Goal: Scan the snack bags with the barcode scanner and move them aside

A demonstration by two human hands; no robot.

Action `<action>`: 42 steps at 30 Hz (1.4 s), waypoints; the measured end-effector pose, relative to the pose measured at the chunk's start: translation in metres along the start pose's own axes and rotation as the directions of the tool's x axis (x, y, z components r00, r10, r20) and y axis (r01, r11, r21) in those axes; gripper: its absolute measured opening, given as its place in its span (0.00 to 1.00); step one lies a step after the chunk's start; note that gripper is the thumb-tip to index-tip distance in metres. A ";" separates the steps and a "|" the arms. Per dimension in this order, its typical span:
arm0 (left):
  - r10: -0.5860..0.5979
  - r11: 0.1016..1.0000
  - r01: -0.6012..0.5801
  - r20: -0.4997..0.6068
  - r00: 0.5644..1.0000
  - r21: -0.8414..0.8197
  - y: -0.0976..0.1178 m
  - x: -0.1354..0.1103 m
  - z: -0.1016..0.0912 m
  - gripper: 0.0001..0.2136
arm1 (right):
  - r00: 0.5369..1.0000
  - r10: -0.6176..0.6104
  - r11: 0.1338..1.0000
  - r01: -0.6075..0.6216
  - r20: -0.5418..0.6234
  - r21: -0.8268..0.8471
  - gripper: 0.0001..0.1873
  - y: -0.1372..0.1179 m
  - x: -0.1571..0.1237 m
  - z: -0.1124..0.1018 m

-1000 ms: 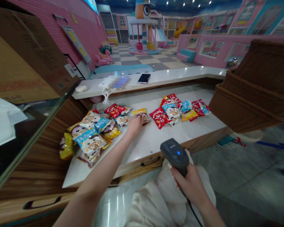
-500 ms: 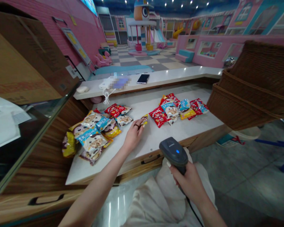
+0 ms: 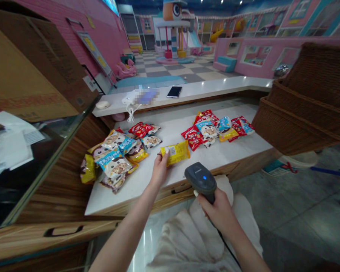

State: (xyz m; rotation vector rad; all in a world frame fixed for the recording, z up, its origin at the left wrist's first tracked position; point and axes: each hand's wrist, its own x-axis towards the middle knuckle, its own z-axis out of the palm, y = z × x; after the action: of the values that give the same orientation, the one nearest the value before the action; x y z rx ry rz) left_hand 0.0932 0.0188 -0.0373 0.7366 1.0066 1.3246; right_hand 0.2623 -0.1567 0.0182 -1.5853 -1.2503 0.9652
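A yellow snack bag (image 3: 179, 152) is pinched at its left end by my left hand (image 3: 160, 166), its barcode side turned up above the white counter (image 3: 124, 202). My right hand (image 3: 219, 207) grips a dark barcode scanner (image 3: 200, 177), a blue light lit on its top and its cable running down. The scanner's head points towards the yellow bag, apart from it. Left of my left hand lies a heap of blue, white and yellow snack bags (image 3: 115, 162). A second group of red, blue and yellow snack bags (image 3: 206, 128) lies to the right.
On the raised ledge (image 3: 215, 87) are a phone (image 3: 174, 91), a white cable (image 3: 132, 111) and a round white object (image 3: 102, 105). A cardboard box (image 3: 31, 75) and papers (image 3: 13, 145) stand left. A wicker basket (image 3: 308, 109) leans at right, above a white bucket (image 3: 297, 160).
My left hand has lifted the yellow bag off the counter and turned it so its barcode shows. The scanner has shifted slightly left, closer to the bag.
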 end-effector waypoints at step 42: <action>0.488 0.236 -0.837 0.685 0.541 0.493 -0.013 0.078 0.168 0.24 | 0.991 0.068 0.997 -0.065 -0.114 0.029 0.10 0.010 -0.002 -0.026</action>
State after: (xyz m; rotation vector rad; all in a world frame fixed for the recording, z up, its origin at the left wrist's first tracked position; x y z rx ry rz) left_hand 0.2471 0.1120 0.0073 2.3299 0.9194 1.2817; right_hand 0.2896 -0.1642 0.0170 -1.6480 -1.1081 0.9142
